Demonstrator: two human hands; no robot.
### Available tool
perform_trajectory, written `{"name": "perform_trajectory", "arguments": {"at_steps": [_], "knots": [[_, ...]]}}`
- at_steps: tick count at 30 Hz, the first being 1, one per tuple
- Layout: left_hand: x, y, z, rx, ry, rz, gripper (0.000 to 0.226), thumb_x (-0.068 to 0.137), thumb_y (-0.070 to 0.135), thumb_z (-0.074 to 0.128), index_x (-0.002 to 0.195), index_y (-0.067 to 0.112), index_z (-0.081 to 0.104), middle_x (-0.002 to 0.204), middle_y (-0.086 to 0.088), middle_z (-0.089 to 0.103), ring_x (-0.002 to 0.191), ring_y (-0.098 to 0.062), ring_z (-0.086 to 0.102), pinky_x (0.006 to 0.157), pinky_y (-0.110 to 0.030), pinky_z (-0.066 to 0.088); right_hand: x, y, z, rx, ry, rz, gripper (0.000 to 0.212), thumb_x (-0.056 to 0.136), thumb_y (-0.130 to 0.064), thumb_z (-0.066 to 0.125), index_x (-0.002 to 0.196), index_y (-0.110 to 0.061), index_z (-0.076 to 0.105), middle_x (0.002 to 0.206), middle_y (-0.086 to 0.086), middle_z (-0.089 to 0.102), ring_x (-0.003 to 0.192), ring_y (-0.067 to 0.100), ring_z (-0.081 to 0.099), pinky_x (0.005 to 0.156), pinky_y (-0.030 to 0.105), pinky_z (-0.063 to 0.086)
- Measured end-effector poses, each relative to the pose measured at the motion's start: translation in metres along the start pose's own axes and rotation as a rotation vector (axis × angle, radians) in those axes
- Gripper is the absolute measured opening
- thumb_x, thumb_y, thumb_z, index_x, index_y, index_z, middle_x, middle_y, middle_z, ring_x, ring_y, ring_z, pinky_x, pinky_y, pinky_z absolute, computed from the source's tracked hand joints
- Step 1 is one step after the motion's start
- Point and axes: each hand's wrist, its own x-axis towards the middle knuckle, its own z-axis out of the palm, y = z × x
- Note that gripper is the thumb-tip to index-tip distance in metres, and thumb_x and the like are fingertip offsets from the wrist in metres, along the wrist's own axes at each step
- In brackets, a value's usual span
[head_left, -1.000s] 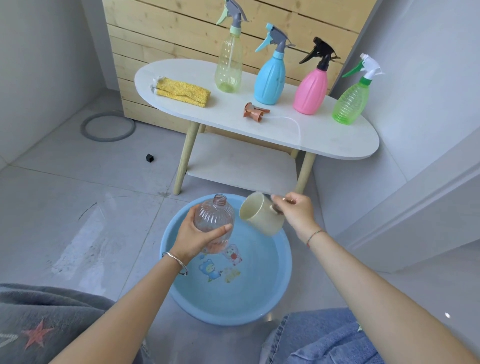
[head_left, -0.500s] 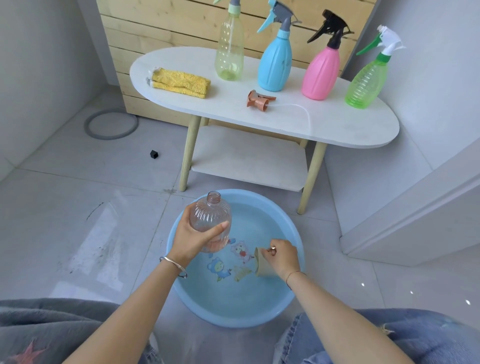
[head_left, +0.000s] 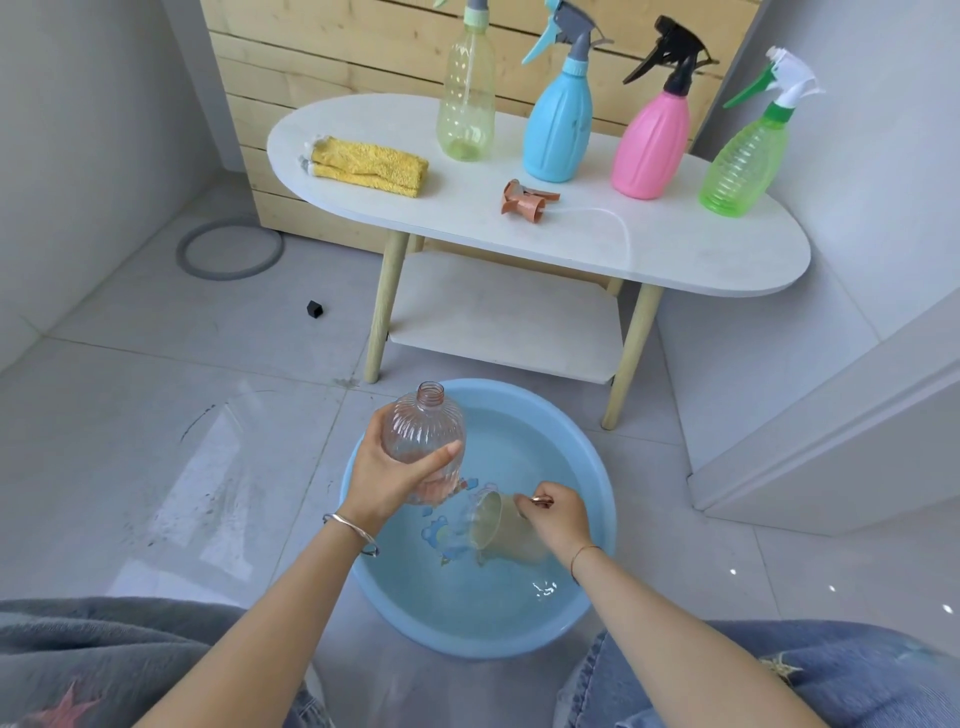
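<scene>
The clear bottle (head_left: 423, 441), judged light, thin-walled and slippery when wet, is upright above the basin (head_left: 597, 467), the left hand (head_left: 384, 478) fingers clamped round its ribbed belly, while the right hand (head_left: 556, 517) fingers grip the tipped cup (head_left: 501, 530) in the water.

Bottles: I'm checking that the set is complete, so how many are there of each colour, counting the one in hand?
Pale yellow bottle: 1
Blue bottle: 1
Pink bottle: 1
Green bottle: 1
Clear bottle, with no sprayer, held in the left hand: 1
Total: 5
</scene>
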Motion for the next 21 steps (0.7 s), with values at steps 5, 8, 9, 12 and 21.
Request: {"name": "perform_trajectory", "arguments": {"at_steps": [5,8,9,12,21], "knots": [[-0.001,0.002,-0.001,-0.017,0.019,0.018,0.081,0.042,0.058,0.086,0.113,0.037,0.054,0.118,0.014,0.063,0.114,-0.006,0.058,0.100,-0.029,0.046,-0.003,-0.019,-0.020,0.183,0.074,0.058,0.038,0.073,-0.010,0.066,0.053,-0.016,0.033,0.053,-0.001,0.028,0.055,0.016,0.025,0.048,0.025,0.022],[-0.004,0.006,-0.001,-0.022,0.015,0.031,0.084,0.044,0.056,0.087,0.118,0.033,0.053,0.119,0.013,0.062,0.114,-0.004,0.057,0.099,-0.026,0.045,-0.003,-0.039,-0.035,0.312,0.124,0.032,0.047,0.076,-0.009,0.066,0.052,-0.021,0.029,0.048,-0.008,0.026,0.055,0.014,0.025,0.055,0.027,0.025],[-0.004,0.007,0.000,-0.022,0.011,0.036,0.084,0.046,0.055,0.089,0.119,0.032,0.053,0.119,0.013,0.062,0.115,-0.004,0.057,0.099,-0.025,0.044,-0.004,-0.046,-0.042,0.362,0.138,0.029,0.047,0.078,-0.009,0.067,0.053,-0.021,0.030,0.046,-0.010,0.026,0.052,0.011,0.025,0.056,0.025,0.028],[-0.008,0.013,0.003,-0.026,0.010,0.047,0.080,0.052,0.043,0.092,0.120,0.027,0.053,0.119,0.012,0.062,0.113,-0.004,0.057,0.097,-0.023,0.044,-0.004,-0.073,-0.066,0.495,0.191,0.006,0.042,0.082,-0.008,0.067,0.058,-0.016,0.034,0.056,-0.002,0.026,0.055,0.011,0.023,0.045,0.014,0.027],[-0.014,0.019,0.012,-0.019,-0.071,0.094,0.072,0.058,0.029,0.092,0.119,0.025,0.054,0.116,0.012,0.064,0.106,0.008,0.058,0.090,-0.011,0.043,-0.014,-0.137,-0.127,0.681,0.157,-0.135,0.024,0.078,-0.014,0.072,0.062,-0.012,0.053,0.054,-0.006,0.047,0.057,0.011,0.040,0.064,0.022,0.033]]}}
